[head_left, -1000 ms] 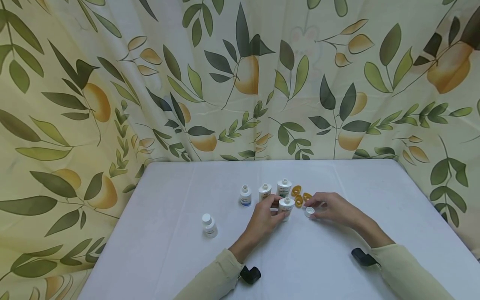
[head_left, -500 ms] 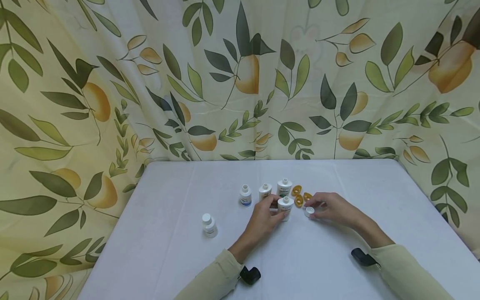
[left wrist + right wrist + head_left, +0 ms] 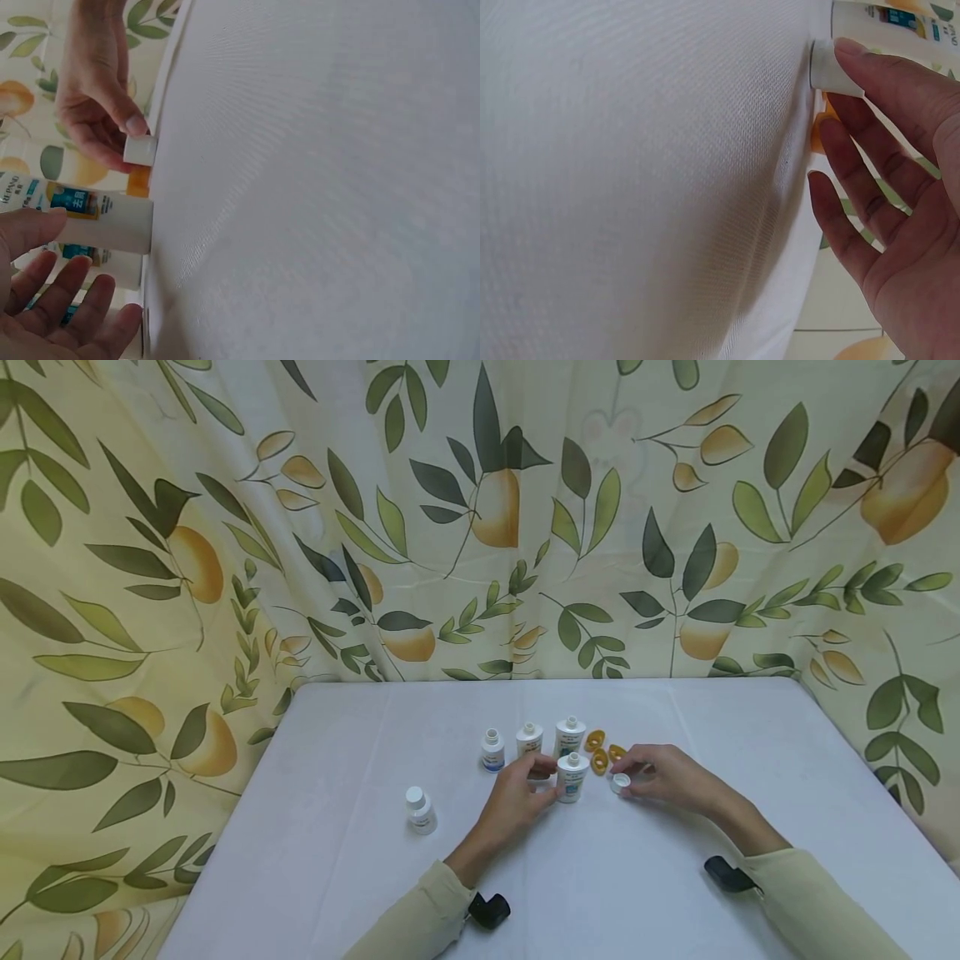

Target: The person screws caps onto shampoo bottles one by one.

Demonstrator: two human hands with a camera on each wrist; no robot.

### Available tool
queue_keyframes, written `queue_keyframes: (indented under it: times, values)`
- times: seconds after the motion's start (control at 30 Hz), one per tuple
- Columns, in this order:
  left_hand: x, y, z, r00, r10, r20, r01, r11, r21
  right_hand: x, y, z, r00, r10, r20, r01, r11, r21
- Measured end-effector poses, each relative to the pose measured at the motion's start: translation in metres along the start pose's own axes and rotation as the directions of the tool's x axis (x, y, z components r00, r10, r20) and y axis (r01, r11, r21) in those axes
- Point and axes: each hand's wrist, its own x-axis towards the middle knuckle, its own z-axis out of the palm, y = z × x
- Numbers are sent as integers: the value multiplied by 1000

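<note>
An uncapped white bottle (image 3: pixel 572 778) with a printed label stands upright on the table. My left hand (image 3: pixel 517 797) is right beside it, fingers spread and loosely bent; in the left wrist view the thumb (image 3: pixel 37 229) overlaps the bottle while the other fingers are apart from it. My right hand (image 3: pixel 670 779) pinches a white cap (image 3: pixel 834 71) between thumb and finger, low at the tabletop, hollow side up. Behind the near bottle stand two similar open bottles, one on the left (image 3: pixel 529 739) and one on the right (image 3: pixel 571 735).
Several orange ring-like pieces (image 3: pixel 599 762) lie between the bottles and my right hand. A small open bottle (image 3: pixel 492 751) stands left of the back bottles. Farther left is a small capped bottle (image 3: pixel 420 811). A patterned curtain (image 3: pixel 450 527) hangs behind the white table (image 3: pixel 360 735).
My left hand has let go of the near bottle and drawn slightly left, its fingers loosening. The bottle now stands by itself. My right hand stays in place with the cap.
</note>
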Motion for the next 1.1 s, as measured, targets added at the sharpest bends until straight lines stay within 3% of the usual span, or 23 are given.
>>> queue_keyframes:
  times: [0.53,0.73,0.83,0.97,1.1]
  values:
    - [-2,-6,-9,1000,-10,-27,10,1000,-24,1,-1,-1,1000,15,11,-14,1000,-6]
    - [-6,-12,-18,991,-70,-116,63,996,-67,1,-2,-1,1000,7,11,-7,1000,-10]
    - [-8,-15,-23,968,-92,-233,84,996,-42,1,-2,-1,1000,-2,7,2,1000,-14]
    - [-7,-16,-29,906,-132,-403,133,991,-26,2,-1,-1,1000,-5,7,5,1000,-18]
    - [-4,-18,-30,860,-168,-482,173,984,-35,3,-2,0,1000,11,10,-11,1000,-18]
